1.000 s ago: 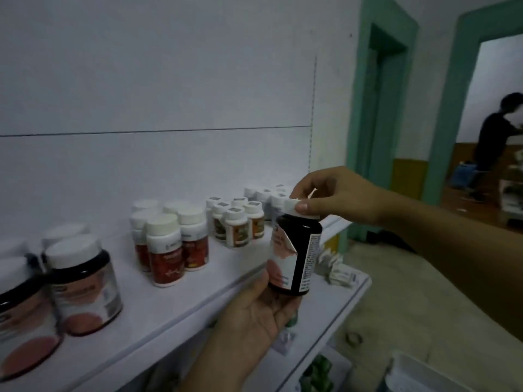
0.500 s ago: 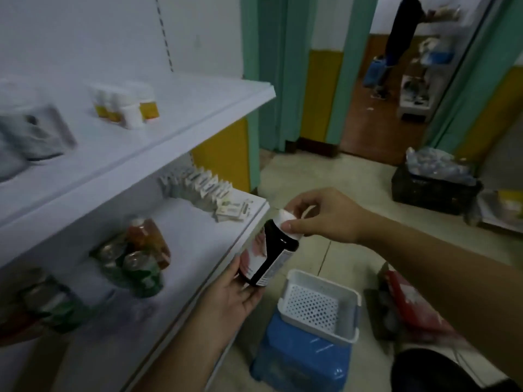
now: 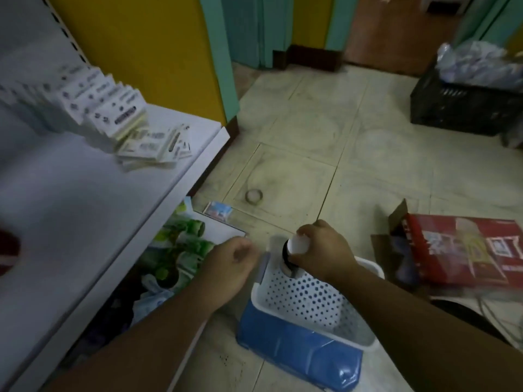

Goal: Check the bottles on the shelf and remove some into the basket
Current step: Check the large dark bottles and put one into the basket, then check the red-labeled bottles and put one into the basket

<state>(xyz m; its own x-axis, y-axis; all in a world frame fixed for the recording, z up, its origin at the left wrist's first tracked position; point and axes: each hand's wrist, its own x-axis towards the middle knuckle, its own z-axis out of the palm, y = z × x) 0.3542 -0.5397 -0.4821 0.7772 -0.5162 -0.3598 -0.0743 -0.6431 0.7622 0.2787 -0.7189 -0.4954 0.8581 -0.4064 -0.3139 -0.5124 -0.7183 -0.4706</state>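
Note:
My right hand (image 3: 322, 250) grips a dark bottle with a white cap (image 3: 294, 248) by its top, holding it upright inside the far left corner of the white perforated basket (image 3: 365, 342). The basket stands on a blue box (image 3: 297, 352) on the floor. My left hand (image 3: 230, 264) hangs loosely curled just left of the basket and holds nothing. The white shelf (image 3: 85, 193) runs along the left side of the view.
White packets (image 3: 119, 114) stand and lie on the shelf's far end. Green bottles (image 3: 184, 241) sit under the shelf. A red carton (image 3: 467, 247) lies on the floor at right, a black crate (image 3: 464, 106) farther back, and a tape roll (image 3: 254, 196) on the tiles.
The view swung down from the shelf to the floor. My left hand let go of the bottle, and my right hand lowered it into the basket.

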